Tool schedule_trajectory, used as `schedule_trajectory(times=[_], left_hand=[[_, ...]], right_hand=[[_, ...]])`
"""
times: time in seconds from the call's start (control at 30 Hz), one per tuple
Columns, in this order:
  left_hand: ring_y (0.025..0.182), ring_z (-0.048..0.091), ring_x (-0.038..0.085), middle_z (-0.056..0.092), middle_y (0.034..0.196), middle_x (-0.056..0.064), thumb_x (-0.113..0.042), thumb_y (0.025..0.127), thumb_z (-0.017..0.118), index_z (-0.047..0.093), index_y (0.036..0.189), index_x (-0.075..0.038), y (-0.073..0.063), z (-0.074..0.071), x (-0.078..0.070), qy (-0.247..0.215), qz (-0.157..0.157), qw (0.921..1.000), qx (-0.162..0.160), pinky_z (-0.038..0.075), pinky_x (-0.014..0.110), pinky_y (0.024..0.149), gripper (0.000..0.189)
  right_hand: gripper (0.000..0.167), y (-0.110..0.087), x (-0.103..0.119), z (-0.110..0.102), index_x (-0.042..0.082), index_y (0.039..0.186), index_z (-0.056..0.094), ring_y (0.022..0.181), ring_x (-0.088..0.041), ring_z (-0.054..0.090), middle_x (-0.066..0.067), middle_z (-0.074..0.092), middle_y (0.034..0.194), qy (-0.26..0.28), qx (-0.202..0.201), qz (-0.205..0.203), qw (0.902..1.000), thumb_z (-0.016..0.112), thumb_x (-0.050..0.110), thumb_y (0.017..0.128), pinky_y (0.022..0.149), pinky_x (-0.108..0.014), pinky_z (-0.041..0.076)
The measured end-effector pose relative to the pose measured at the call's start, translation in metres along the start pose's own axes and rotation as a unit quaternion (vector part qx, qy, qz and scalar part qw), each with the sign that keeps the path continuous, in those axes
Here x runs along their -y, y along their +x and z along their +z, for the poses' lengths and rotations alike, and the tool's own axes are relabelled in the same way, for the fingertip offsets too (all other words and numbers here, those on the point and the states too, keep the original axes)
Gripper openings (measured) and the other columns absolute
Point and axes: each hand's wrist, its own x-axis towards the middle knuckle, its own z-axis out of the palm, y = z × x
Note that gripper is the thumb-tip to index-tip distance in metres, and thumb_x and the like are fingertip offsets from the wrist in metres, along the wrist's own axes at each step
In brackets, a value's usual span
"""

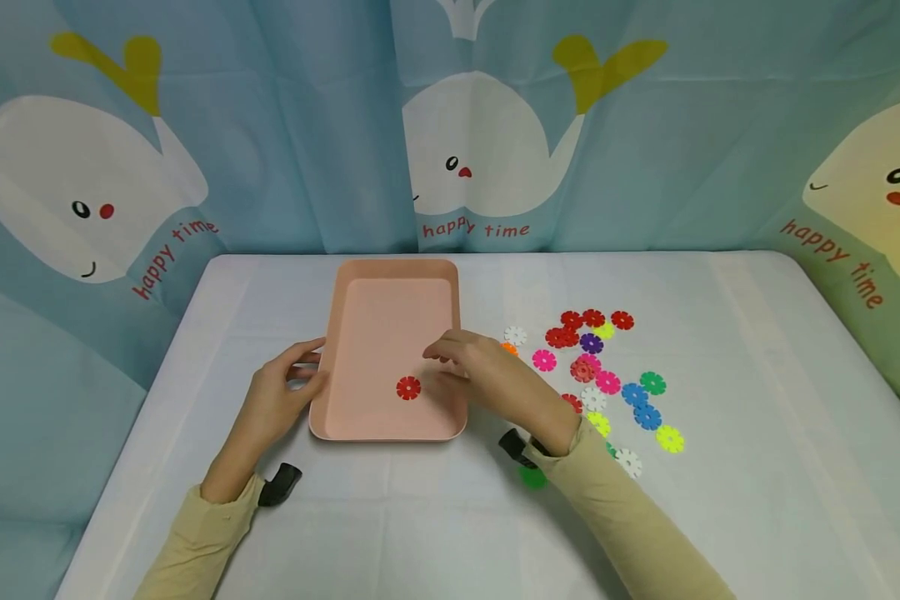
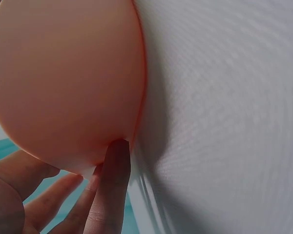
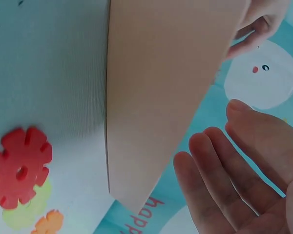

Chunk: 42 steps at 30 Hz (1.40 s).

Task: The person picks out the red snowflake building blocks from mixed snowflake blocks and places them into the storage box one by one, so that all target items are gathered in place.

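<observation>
A shallow pink tray (image 1: 390, 317) lies on the table with one red flower-shaped disc (image 1: 408, 388) inside it. My left hand (image 1: 277, 396) touches the tray's left side; in the left wrist view its extended fingers (image 2: 110, 190) rest against the outer wall, low down. Over the right part of the tray is my right hand (image 1: 487, 375), fingers slightly bent. A small bit of red shows under its fingertips in the head view. Seen from the right wrist, the fingers (image 3: 210, 170) are loose and apart from the thumb (image 3: 254, 126), with nothing between them.
Right of the tray lie many scattered notched discs, among them a purple disc (image 1: 591, 343), blue discs (image 1: 647, 417) and a yellow disc (image 1: 671, 439). A green disc (image 1: 532, 477) sits close by the right wrist. Behind the table hangs a whale-print curtain (image 1: 307, 150).
</observation>
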Motion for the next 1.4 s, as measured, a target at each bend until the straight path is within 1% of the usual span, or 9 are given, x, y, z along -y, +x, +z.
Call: schedule_trajectory(times=[0.13,0.27,0.37,0.53,0.73,0.93,1.17,1.4], left_hand=[[0.109,0.066,0.035,0.063,0.125,0.023,-0.005,0.096,0.063,0.052,0.143,-0.004,0.0,0.0,0.0,0.001,0.0,1.0,-0.001,0.051,0.048,0.09,0.048],[0.109,0.066,0.036,0.063,0.126,0.023,-0.005,0.096,0.063,0.051,0.143,-0.004,0.001,0.0,0.0,0.001,-0.001,1.0,0.0,0.051,0.049,0.091,0.048],[0.11,0.065,0.037,0.062,0.126,0.024,-0.005,0.096,0.063,0.051,0.143,-0.004,0.001,0.0,0.0,0.0,-0.003,1.0,0.0,0.051,0.05,0.091,0.048],[0.11,0.066,0.036,0.062,0.126,0.024,-0.005,0.096,0.063,0.051,0.143,-0.003,0.0,0.0,0.0,-0.001,-0.003,1.0,0.0,0.051,0.049,0.091,0.048],[0.11,0.065,0.036,0.062,0.126,0.024,-0.005,0.096,0.063,0.051,0.143,-0.003,0.0,0.0,0.0,-0.002,-0.004,1.0,0.001,0.051,0.05,0.092,0.048],[0.11,0.065,0.036,0.062,0.126,0.024,-0.005,0.096,0.063,0.051,0.143,-0.003,0.0,0.0,0.0,0.0,-0.004,1.0,0.002,0.051,0.049,0.091,0.049],[0.11,0.065,0.036,0.062,0.126,0.023,-0.004,0.096,0.063,0.051,0.143,-0.003,0.0,0.0,0.0,-0.001,-0.005,1.0,0.002,0.051,0.049,0.091,0.049],[0.11,0.066,0.036,0.063,0.126,0.023,-0.004,0.096,0.063,0.051,0.143,-0.003,0.0,0.0,0.0,-0.005,-0.002,1.0,0.0,0.051,0.048,0.09,0.048]], right_hand=[[0.031,-0.003,-0.002,-0.003,0.003,0.114,0.07,0.102,-0.021,0.065,-0.009,0.07,0.111,-0.006,-0.006,0.003,1.0,0.078,0.004,0.084,0.088,-0.033,0.055],[0.031,-0.006,-0.004,-0.005,0.002,0.112,0.071,0.096,-0.022,0.066,-0.009,0.07,0.107,-0.008,-0.011,-0.008,0.9999,0.08,0.004,0.083,0.084,-0.032,0.056],[0.03,-0.009,-0.006,-0.006,0.001,0.111,0.07,0.095,-0.023,0.066,-0.01,0.069,0.104,-0.01,-0.01,-0.011,0.9998,0.08,0.004,0.082,0.083,-0.032,0.056],[0.03,-0.015,-0.007,-0.009,0.002,0.111,0.071,0.097,-0.021,0.065,-0.01,0.069,0.106,-0.014,-0.01,-0.003,0.9998,0.08,0.006,0.083,0.082,-0.031,0.056],[0.03,-0.023,-0.011,-0.01,0.004,0.111,0.072,0.102,-0.02,0.066,-0.008,0.07,0.108,-0.01,-0.012,0.009,0.9998,0.081,0.009,0.083,0.086,-0.032,0.056],[0.033,-0.03,-0.014,-0.011,0.006,0.114,0.072,0.1,-0.021,0.065,-0.007,0.069,0.11,-0.01,-0.002,0.037,0.9993,0.081,0.013,0.083,0.08,-0.031,0.057],[0.036,-0.036,-0.021,-0.012,0.007,0.117,0.072,0.11,-0.024,0.065,-0.006,0.069,0.114,-0.016,0.002,0.044,0.9989,0.082,0.014,0.083,0.088,-0.035,0.056],[0.036,-0.042,-0.027,-0.01,0.005,0.116,0.072,0.107,-0.024,0.065,-0.008,0.069,0.112,-0.021,0.005,0.048,0.9986,0.083,0.013,0.082,0.087,-0.036,0.056]])
